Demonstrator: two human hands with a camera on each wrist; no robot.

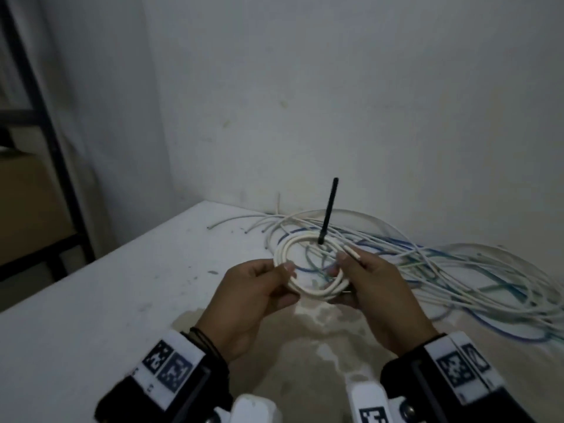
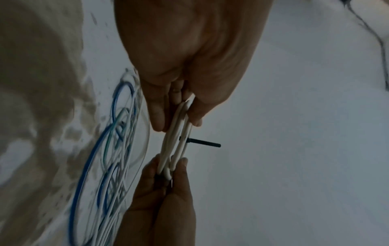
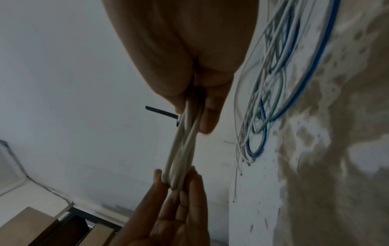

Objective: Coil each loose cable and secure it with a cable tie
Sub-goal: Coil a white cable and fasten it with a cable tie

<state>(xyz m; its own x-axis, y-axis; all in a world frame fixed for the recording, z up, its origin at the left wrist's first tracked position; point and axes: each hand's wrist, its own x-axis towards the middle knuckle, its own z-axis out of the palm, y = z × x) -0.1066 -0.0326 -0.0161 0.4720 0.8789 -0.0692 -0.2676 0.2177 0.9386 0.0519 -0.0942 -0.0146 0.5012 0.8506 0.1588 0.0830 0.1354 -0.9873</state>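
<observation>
Worktop (image 1: 106, 285) is white and scuffed, set in a wall corner; loose cables (image 1: 457, 270), white, blue and green, sprawl over its far right side, not yet coiled; the white coil (image 1: 305, 288) is held up above the worktop just in front of that pile, between both hands; left hand (image 1: 253, 288) pinches the coil's left side, thumb over fingers; right hand (image 1: 375, 288) is curled round the right side, and the cable's free end (image 1: 352, 251) pokes out past its fingers; black cable tie (image 1: 328, 212) is already round the far arc, tail sticking straight up; judgement: step in hand is cinching; keep the left grip tight so the turns stay stacked, they look slightly splayed in the wrist views; tuck the free end in before tightening; pull the tail in line with the tie head; can't tell if the ratchet has caught.
</observation>
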